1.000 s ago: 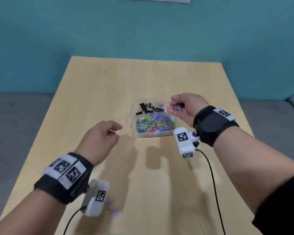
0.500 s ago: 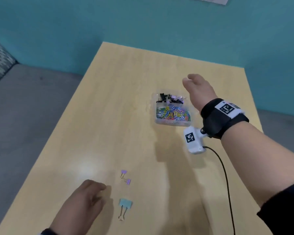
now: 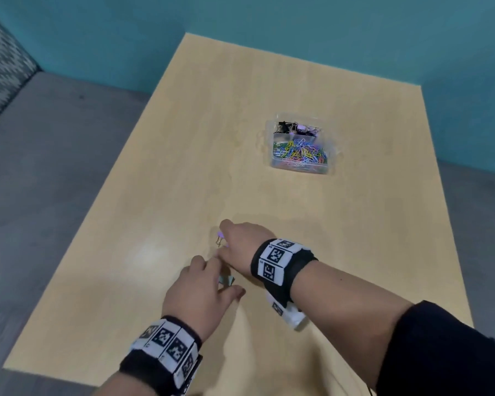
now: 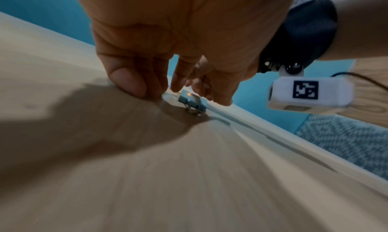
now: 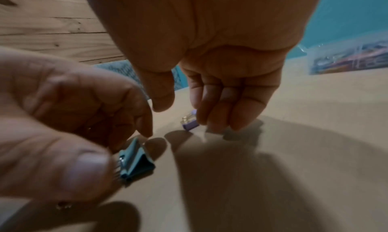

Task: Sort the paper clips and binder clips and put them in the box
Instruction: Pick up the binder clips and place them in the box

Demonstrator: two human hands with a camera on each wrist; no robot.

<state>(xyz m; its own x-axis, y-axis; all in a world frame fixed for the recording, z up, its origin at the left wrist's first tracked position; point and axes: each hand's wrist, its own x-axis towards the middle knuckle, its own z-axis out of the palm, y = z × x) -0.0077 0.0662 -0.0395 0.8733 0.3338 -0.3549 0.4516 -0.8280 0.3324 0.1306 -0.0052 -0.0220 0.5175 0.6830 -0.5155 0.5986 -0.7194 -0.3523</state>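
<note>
A blue binder clip [image 3: 227, 280] [image 4: 192, 102] [image 5: 136, 161] lies on the wooden table [image 3: 269, 210] near its front edge. My left hand [image 3: 225, 274] [image 4: 180, 94] reaches down over it, thumb on one side and fingers on the other, with a small gap still showing. Just beyond lie small purple binder clips [image 3: 220, 238] [image 5: 190, 122]. My right hand [image 3: 235, 241] [image 5: 182, 114] touches one with its fingertips, thumb held apart. The clear box [image 3: 300, 164] holds coloured paper clips in its near compartment and binder clips in the far one.
The box stands at the far middle right of the table, well away from both hands. A patterned grey seat [image 3: 0, 67] and grey floor [image 3: 40, 181] lie to the left. A cable runs from the right wrist camera [image 4: 308, 92].
The right hand left the box, where it held clips, and came down to the purple clips. The left hand moved onto the blue clip. The view swung left and down.
</note>
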